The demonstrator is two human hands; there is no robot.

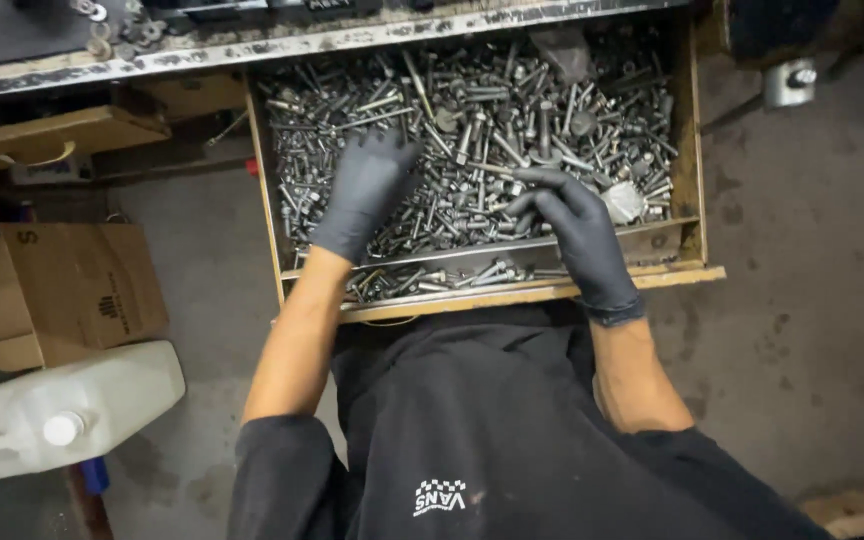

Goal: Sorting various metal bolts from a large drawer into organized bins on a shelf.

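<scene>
The heap of loose steel bolts [472,140] fills an open wooden drawer [697,150] pulled out below the tabletop [252,45]. The left hand [364,190] lies spread flat on the pile, holding nothing. The right hand [572,225] has its fingers [537,195] curled narrow among the bolts; whether they pinch one, I cannot tell. Raking could snag the thin black gloves on threads, or flick bolts over the low front edge onto the floor [802,300].

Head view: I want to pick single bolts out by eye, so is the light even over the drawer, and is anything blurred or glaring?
Head view: the open wooden drawer of silver metal bolts is brightly lit, with small glints on the metal; the black-gloved left hand and right hand look slightly soft; the grey concrete floor is dimmer.
</scene>
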